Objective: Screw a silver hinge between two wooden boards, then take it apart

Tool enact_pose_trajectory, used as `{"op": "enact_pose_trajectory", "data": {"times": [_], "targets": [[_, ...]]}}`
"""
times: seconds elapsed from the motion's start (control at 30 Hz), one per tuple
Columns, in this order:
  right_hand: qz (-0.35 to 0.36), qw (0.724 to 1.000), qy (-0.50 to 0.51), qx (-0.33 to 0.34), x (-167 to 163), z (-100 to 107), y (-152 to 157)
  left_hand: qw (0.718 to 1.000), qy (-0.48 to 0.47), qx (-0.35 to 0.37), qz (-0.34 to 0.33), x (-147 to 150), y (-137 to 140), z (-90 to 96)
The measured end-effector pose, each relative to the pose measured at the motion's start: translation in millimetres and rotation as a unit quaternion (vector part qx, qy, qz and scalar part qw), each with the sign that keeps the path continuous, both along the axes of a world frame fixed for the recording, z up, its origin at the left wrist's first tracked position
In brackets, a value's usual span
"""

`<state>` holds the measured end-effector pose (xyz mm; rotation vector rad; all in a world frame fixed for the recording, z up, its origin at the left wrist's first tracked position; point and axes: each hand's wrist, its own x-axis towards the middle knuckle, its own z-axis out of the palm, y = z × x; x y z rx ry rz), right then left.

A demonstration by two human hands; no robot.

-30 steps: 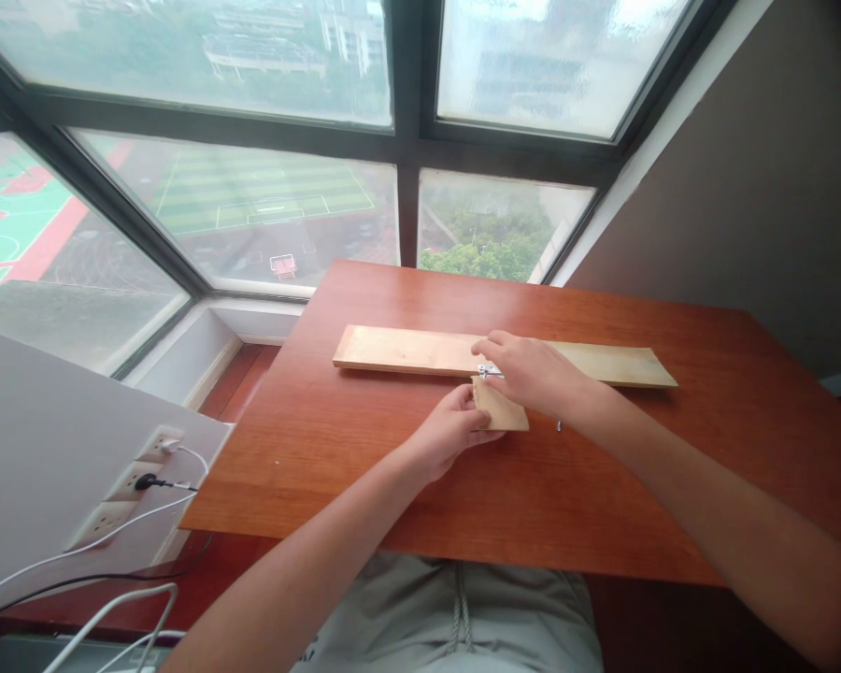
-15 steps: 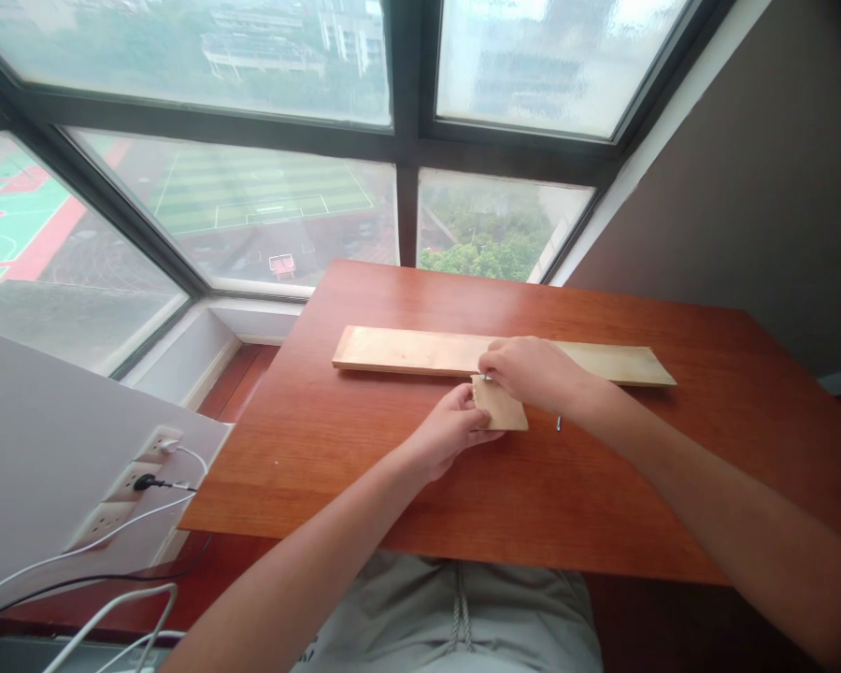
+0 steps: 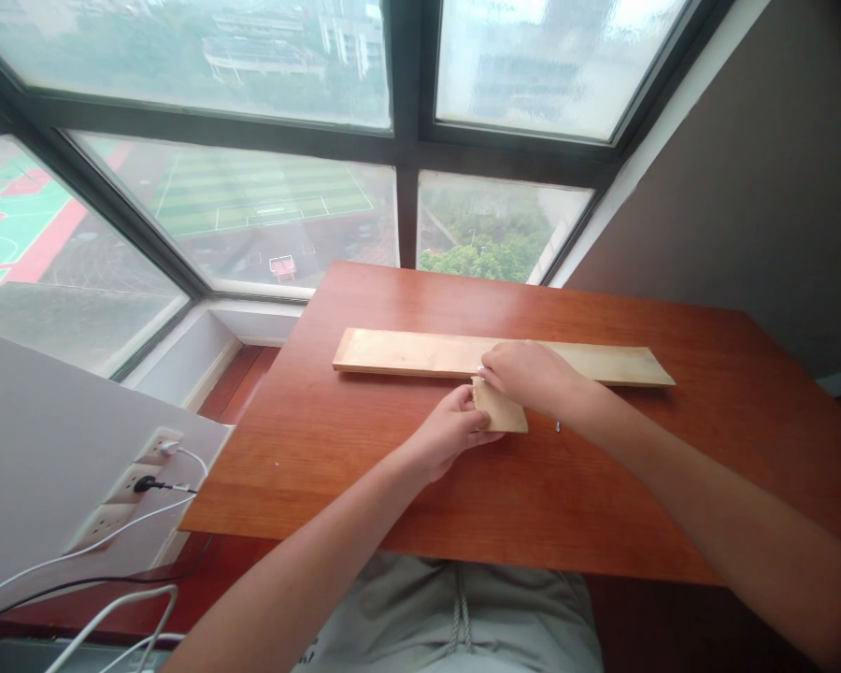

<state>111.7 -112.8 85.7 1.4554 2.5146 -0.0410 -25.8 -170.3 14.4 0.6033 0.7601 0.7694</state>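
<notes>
My left hand [image 3: 455, 425] grips a small pale wooden block [image 3: 499, 408] by its left side, thumb on top and fingers beneath. Over the block's far left corner, the fingers of my right hand [image 3: 529, 376] are pinched together around something small and light-coloured; its kind is too small to make out. Just behind both hands lies a long pale wooden board [image 3: 413, 352], flat on the table, partly covered by my right hand. A small metal piece [image 3: 558, 426] rests on the table to the right of the block, under my right forearm.
The reddish-brown wooden table [image 3: 308, 467] reaches to the window frames [image 3: 406, 215]. At left, a wall carries sockets [image 3: 127, 481] with plugged-in cables. A white cable [image 3: 112, 612] loops at the lower left. My lap is below the table's front edge.
My right hand's fingers have shifted very slightly at the block's corner. The left hand, block and board stay nearly in place.
</notes>
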Motion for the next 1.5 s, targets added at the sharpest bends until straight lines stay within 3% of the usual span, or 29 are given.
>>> {"op": "enact_pose_trajectory", "data": {"times": [0.37, 0.63, 0.87, 1.03, 1.5], "targets": [[0.084, 0.994, 0.073, -0.018, 16, -2, 7, 1.000, 0.010, 0.003, -0.009, 0, 1, -5.7], [0.115, 0.991, 0.055, -0.027, 9, 4, 1, 1.000, 0.004, -0.019, -0.005, -2, 1, 4.6], [0.041, 0.998, 0.043, 0.008, 8, 0, 4, 0.999, -0.005, -0.034, -0.007, -1, 1, 3.1], [0.050, 0.997, 0.050, -0.010, 8, 2, 3, 1.000, 0.006, -0.028, 0.003, 0, 1, 4.0], [-0.019, 0.986, 0.151, -0.070, 13, -6, 18, 1.000, -0.003, -0.022, 0.011, 0, 1, 2.0]]}}
